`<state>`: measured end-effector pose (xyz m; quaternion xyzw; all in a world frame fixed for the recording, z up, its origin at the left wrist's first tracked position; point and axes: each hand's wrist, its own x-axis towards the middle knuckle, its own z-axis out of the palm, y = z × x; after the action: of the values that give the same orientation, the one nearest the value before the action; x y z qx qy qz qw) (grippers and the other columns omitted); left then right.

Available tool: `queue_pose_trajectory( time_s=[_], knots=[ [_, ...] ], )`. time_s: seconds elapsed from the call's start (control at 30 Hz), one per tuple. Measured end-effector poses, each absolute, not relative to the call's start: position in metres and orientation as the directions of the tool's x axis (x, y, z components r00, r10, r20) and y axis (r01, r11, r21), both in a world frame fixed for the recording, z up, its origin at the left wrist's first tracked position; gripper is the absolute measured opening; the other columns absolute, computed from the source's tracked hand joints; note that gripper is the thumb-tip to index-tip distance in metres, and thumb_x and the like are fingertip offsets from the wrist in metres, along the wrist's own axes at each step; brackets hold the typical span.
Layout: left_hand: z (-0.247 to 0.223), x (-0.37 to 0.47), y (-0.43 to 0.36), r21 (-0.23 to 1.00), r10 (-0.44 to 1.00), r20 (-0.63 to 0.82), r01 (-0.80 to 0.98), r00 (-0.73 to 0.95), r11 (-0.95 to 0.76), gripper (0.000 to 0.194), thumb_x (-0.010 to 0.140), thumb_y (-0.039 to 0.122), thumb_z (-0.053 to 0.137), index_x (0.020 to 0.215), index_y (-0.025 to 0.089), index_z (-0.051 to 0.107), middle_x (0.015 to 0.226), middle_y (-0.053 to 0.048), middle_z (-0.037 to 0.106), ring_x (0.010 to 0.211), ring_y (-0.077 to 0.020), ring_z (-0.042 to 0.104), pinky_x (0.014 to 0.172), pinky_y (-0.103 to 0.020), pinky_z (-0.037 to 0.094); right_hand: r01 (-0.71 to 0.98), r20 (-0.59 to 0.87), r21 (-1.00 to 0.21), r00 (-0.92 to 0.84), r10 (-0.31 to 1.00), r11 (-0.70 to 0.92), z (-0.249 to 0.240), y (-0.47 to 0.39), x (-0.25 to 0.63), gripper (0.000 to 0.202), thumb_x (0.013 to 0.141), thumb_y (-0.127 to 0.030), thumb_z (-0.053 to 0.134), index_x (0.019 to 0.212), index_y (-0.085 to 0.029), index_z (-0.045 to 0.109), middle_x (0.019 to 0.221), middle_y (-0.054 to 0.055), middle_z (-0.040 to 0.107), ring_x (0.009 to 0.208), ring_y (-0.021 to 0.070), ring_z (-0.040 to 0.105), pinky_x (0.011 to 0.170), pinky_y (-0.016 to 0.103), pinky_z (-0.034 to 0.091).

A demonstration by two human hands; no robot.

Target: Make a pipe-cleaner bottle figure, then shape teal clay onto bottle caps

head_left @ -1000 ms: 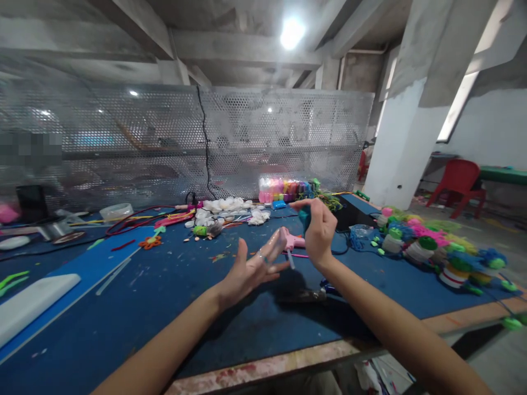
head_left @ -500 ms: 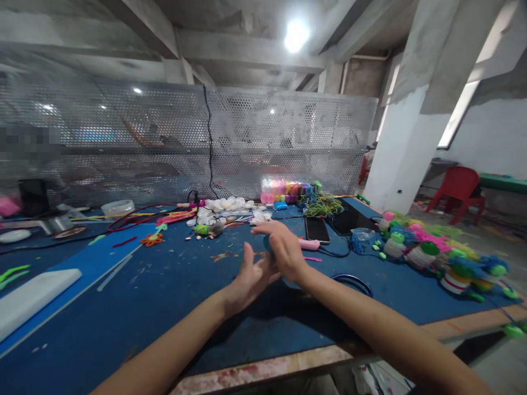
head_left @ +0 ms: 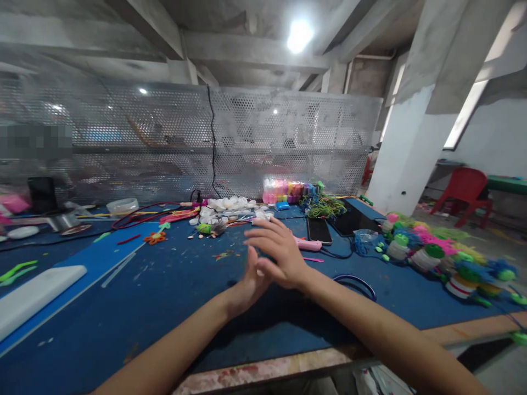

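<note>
1. Perforated metal panels [head_left: 173, 148] stand behind our blue counter [head_left: 164, 291], and a concrete pillar [head_left: 405, 159] rises beyond its far right side.
2. Above the counter's middle, near our side, our right hand [head_left: 285, 255] lies across our left hand [head_left: 250, 284], covering most of its fingers.
3. Our right fingers stretch leftward, slightly spread and lightly bent, while the left thumb points up beside them. Both palms are hidden, so we cannot tell whether anything sits between them or whether either hand grips.
4. Nearest to us in plain view is a pink corded tool [head_left: 308, 244], lying on the counter just beyond the right hand, which hides its left end. Its long axis runs roughly side to side, with a dark cable [head_left: 341, 255] leaving from the right end. The right hand is the nearer one; the left sits farther off, leftward and closer to us.
5. Behind the tool's right end lies a dark phone [head_left: 319, 230]; a thin pink stick [head_left: 313, 259] lies just in front.
</note>
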<state>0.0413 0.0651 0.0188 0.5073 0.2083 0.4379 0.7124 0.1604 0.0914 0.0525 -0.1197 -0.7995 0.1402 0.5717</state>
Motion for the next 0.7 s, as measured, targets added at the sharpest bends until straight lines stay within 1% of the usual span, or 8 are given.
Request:
queue_pose_trajectory(
  time_s=[0.07, 0.13, 0.2, 0.27, 0.37, 0.53, 0.63, 0.7],
  knots=[
    [0.032, 0.031, 0.072, 0.887, 0.823, 0.149, -0.441, 0.547, 0.133, 0.089, 0.067, 0.086, 0.025, 0.118, 0.024, 0.063, 0.134, -0.006, 0.056, 0.138, -0.0294, 0.029, 0.113, -0.047, 0.016, -0.156, 0.874, -0.482, -0.164, 0.458, 0.862, 0.064, 0.099, 0.173, 0.037, 0.087, -0.053, 0.046, 0.081, -0.024, 0.069, 0.079, 0.002, 0.071, 0.086, 0.0189, 0.066, 0.095, 0.038, 0.042],
    [0.046, 0.019, 0.078, 0.838, 0.805, 0.157, -0.509, 0.572, 0.199, 0.097, 0.068, 0.087, 0.015, 0.126, 0.022, 0.058, 0.133, -0.01, 0.056, 0.132, -0.0344, 0.038, 0.109, -0.054, 0.02, -0.267, 0.815, -0.55, 0.033, 0.578, 0.791, 0.076, 0.107, 0.189, 0.047, 0.093, -0.052, 0.034, 0.071, -0.023, 0.063, 0.06, -0.001, 0.063, 0.06, 0.0129, 0.062, 0.069, 0.03, 0.05],
    [0.053, 0.01, 0.083, 0.748, 0.811, 0.207, -0.622, 0.548, 0.23, 0.09, 0.075, 0.081, 0.013, 0.127, 0.022, 0.056, 0.13, -0.012, 0.059, 0.124, -0.0341, 0.048, 0.105, -0.056, 0.025, -0.455, 0.65, -0.631, 0.132, 0.748, 0.629, 0.087, 0.113, 0.206, 0.055, 0.092, -0.057, 0.029, 0.058, -0.021, 0.053, 0.042, -0.005, 0.047, 0.037, 0.0095, 0.045, 0.042, 0.022, 0.04],
    [0.054, 0.005, 0.087, 0.673, 0.828, 0.251, -0.705, 0.502, 0.223, 0.083, 0.081, 0.075, 0.014, 0.127, 0.021, 0.057, 0.126, -0.011, 0.062, 0.119, -0.0322, 0.053, 0.103, -0.054, 0.03, -0.651, 0.415, -0.666, 0.082, 0.906, 0.364, 0.093, 0.118, 0.217, 0.061, 0.09, -0.061, 0.032, 0.046, -0.02, 0.042, 0.031, -0.007, 0.031, 0.026, 0.0074, 0.025, 0.03, 0.019, 0.022],
    [0.05, 0.004, 0.087, 0.647, 0.817, 0.283, -0.729, 0.503, 0.225, 0.083, 0.082, 0.074, 0.016, 0.125, 0.018, 0.058, 0.124, -0.013, 0.063, 0.115, -0.0328, 0.057, 0.099, -0.052, 0.034, -0.744, 0.203, -0.657, -0.016, 0.979, 0.124, 0.094, 0.123, 0.222, 0.066, 0.09, -0.061, 0.031, 0.038, -0.02, 0.032, 0.027, -0.006, 0.025, 0.024, 0.0074, 0.018, 0.028, 0.02, 0.013],
    [0.049, 0.004, 0.086, 0.666, 0.775, 0.312, -0.708, 0.55, 0.235, 0.083, 0.082, 0.074, 0.014, 0.127, 0.019, 0.057, 0.124, -0.013, 0.063, 0.113, -0.0325, 0.058, 0.098, -0.051, 0.036, -0.745, 0.084, -0.665, -0.019, 0.996, 0.042, 0.087, 0.132, 0.219, 0.065, 0.087, -0.065, 0.033, 0.041, -0.02, 0.028, 0.028, -0.007, 0.023, 0.025, 0.0072, 0.017, 0.028, 0.02, 0.015],
    [0.051, 0.002, 0.088, 0.718, 0.815, 0.266, -0.669, 0.515, 0.189, 0.078, 0.081, 0.074, 0.021, 0.131, 0.023, 0.053, 0.135, -0.013, 0.054, 0.118, -0.0331, 0.054, 0.099, -0.052, 0.035, -0.754, 0.091, -0.656, -0.13, 0.987, -0.039, 0.083, 0.137, 0.222, 0.06, 0.083, -0.07, 0.034, 0.05, -0.021, 0.041, 0.036, -0.005, 0.039, 0.03, 0.0094, 0.035, 0.033, 0.022, 0.031],
    [0.05, 0.001, 0.092, 0.818, 0.878, 0.164, -0.56, 0.45, 0.134, 0.069, 0.083, 0.07, 0.028, 0.135, 0.028, 0.047, 0.15, -0.009, 0.035, 0.129, -0.0332, 0.042, 0.102, -0.054, 0.032, -0.741, 0.137, -0.663, -0.262, 0.955, -0.109, 0.082, 0.139, 0.223, 0.048, 0.08, -0.064, 0.047, 0.06, -0.02, 0.05, 0.049, -0.001, 0.055, 0.044, 0.0135, 0.053, 0.043, 0.027, 0.044]
  ],
)
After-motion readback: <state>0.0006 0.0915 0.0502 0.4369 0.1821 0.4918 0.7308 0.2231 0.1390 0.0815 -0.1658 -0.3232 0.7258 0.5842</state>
